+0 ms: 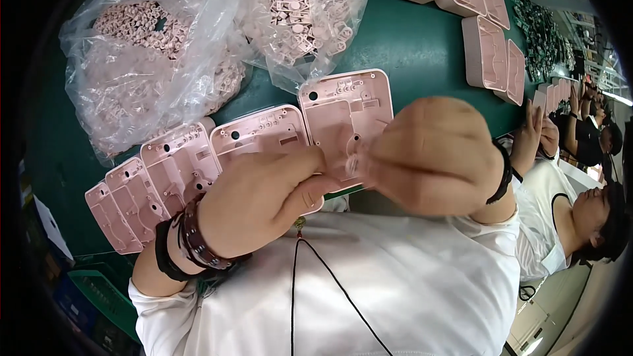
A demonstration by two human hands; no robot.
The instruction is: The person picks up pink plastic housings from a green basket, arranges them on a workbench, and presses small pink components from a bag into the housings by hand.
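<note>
In front of me a pink plastic housing (328, 122) lies with its hollow inside up, showing posts, a round hole and a rectangular slot. My left hand (260, 198) is closed, thumb against forefinger, over the near left side of this housing; what the fingertips hold is hidden. My right hand (432, 158), smeared by motion, is curled closed at the housing's right side. A small pale, blurred piece (355, 163) shows between the hands, close to the right fingertips, too indistinct to name.
More pink housings (178, 151) stand in a row to the left. Behind are clear plastic bags of small pink parts (138, 26) (290, 13). Further pink housings (484, 53) sit at the back right, near a pile of dark green pieces (537, 29). A co-worker (547, 204) sits at right.
</note>
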